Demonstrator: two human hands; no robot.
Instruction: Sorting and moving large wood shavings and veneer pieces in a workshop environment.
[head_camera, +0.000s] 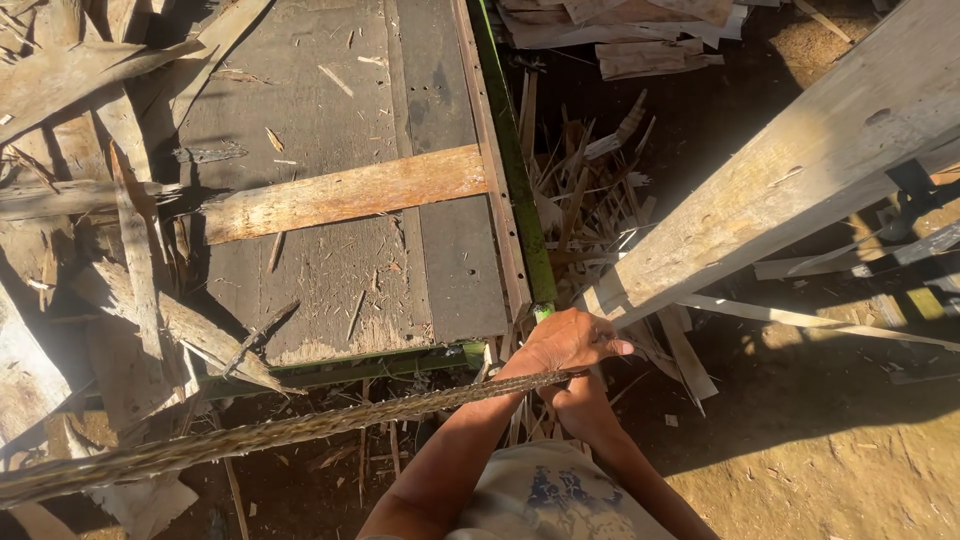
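My left hand (572, 340) lies closed over the low end of a long, pale wooden plank (800, 170) that slopes up to the top right. Just below it is my right hand (578, 398), curled at the end of a thin, rough-edged wood strip (300, 432). That strip runs off to the lower left and crosses in front of my left forearm. The strip hides part of the right hand's fingers. Both hands are at the near right corner of a green-framed saw table (525, 210).
A short board (345, 193) lies across the dark, sawdust-strewn table top. Splintered offcuts (600, 190) pile up right of the green rail, and more scrap slabs (120, 300) on the left. Sawdust ground (820, 450) lies at lower right, and stacked boards (640, 40) at the top.
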